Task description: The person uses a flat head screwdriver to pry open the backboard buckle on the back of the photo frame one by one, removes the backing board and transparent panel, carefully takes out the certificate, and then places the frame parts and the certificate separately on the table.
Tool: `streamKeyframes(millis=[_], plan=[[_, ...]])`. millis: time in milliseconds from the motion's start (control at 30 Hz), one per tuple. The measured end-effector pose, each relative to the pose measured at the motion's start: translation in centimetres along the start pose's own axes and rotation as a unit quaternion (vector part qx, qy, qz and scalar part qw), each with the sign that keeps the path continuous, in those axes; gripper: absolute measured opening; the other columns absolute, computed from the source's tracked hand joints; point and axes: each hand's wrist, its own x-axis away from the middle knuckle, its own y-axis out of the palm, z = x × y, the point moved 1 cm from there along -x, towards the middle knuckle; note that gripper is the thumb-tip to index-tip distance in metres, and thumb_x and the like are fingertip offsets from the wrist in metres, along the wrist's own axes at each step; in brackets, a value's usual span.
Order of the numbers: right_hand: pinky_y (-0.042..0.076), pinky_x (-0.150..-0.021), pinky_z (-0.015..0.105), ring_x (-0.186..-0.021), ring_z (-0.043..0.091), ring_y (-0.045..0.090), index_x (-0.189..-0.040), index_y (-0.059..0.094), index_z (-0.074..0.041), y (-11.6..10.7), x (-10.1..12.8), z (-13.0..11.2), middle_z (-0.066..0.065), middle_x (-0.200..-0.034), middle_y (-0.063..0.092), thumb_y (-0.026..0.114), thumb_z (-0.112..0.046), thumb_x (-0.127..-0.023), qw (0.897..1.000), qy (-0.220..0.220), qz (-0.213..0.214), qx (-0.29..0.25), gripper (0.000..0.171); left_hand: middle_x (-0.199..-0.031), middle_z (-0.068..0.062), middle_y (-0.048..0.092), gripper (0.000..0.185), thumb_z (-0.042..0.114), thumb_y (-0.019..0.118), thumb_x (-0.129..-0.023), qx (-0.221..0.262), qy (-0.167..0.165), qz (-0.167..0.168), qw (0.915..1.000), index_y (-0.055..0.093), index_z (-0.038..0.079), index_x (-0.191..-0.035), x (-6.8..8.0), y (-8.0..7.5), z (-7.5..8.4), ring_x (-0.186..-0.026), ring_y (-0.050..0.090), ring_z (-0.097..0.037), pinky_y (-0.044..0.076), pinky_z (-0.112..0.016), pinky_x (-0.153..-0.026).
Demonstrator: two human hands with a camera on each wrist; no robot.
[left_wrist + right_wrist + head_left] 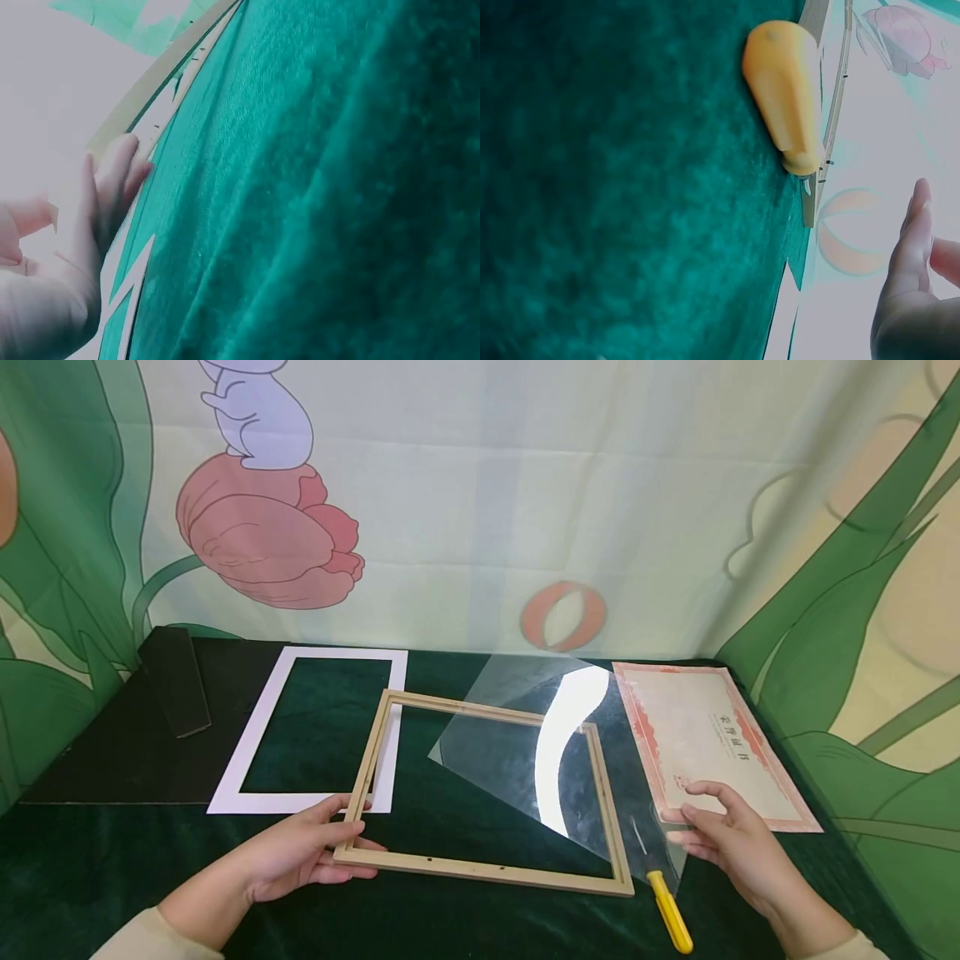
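Note:
A pale wooden frame (555, 878) is held up at its near left corner by my left hand (300, 856), thumb on top and fingers beneath. My right hand (731, 843) pinches a clear sheet (551, 752) by its near right edge. The sheet slants over the frame's far right part and carries a bright curved reflection. Between the frame and my right hand lies a screwdriver (671, 914) with a yellow handle, its shaft partly seen through the sheet. The left wrist view shows my fingers (116, 176) against the frame. In the right wrist view, the sheet is hard to make out.
A white mat border (300, 803) lies behind the frame, on the left. Further left is a black backing board (112, 752) with a stand flap (176, 685). At the right lies a red-bordered certificate (690, 718). Dark green cloth (465, 935) covers the table, before a printed curtain.

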Motion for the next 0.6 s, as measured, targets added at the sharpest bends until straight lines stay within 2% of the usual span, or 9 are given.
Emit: streamKeyframes(millis=[200,367,600], plan=[[0.046,-0.072,0.029,-0.084,0.023,0.059,-0.11,0.03,-0.013,-0.3,0.0,0.0,0.008,-0.098,0.061,0.048,-0.026,-0.087,0.999,0.001,-0.01,-0.049,0.032,-0.105,-0.024,0.054,0.06,0.024,0.043,-0.089,0.014,0.013,0.008,0.9998,0.005,0.005,-0.132,0.5,0.4,0.1,-0.095,0.052,-0.035,0.044,-0.032,-0.075],[0.046,-0.072,0.028,-0.085,0.025,0.059,-0.108,0.028,-0.013,-0.4,0.0,-0.1,0.008,-0.097,0.061,0.05,-0.026,-0.085,0.996,-0.007,-0.007,-0.083,0.034,-0.108,-0.022,0.053,0.061,0.026,0.043,-0.089,0.023,0.013,0.021,0.9994,0.005,0.008,-0.134,1.5,0.7,0.4,-0.098,0.051,-0.034,0.044,-0.031,-0.077],[0.046,-0.072,0.026,-0.087,0.023,0.058,-0.108,0.025,-0.014,-0.4,0.2,-0.2,0.003,-0.097,0.062,0.048,-0.024,-0.087,0.993,-0.01,-0.012,-0.116,0.033,-0.108,-0.021,0.053,0.054,0.024,0.039,-0.091,0.016,0.047,0.019,0.9986,0.008,0.01,-0.133,3.4,0.6,0.9,-0.096,0.052,-0.034,0.045,-0.029,-0.075]])
